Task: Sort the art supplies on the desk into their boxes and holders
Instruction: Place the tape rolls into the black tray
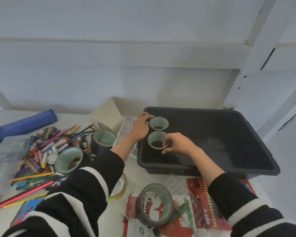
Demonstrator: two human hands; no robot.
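Observation:
A black plastic bin [256, 142] stands at the right of the desk. Inside its near left corner lie two black tape rolls with pale green cores. My left hand [140, 127] grips the farther tape roll [158, 123]. My right hand [176, 142] holds the nearer tape roll [156, 140] by its right rim. Three more black tape rolls lie outside the bin: one [103, 140] behind my left forearm, one [69, 159] beside the pencils, one [155, 205] on a pastels pack.
A heap of pencils, markers and crayons [46, 151] covers the left of the desk, with a blue pencil case [26, 123] behind it. A white box [107, 117] stands by the bin. A clear tape roll [121, 187] and red pastel packs [203, 202] lie near me.

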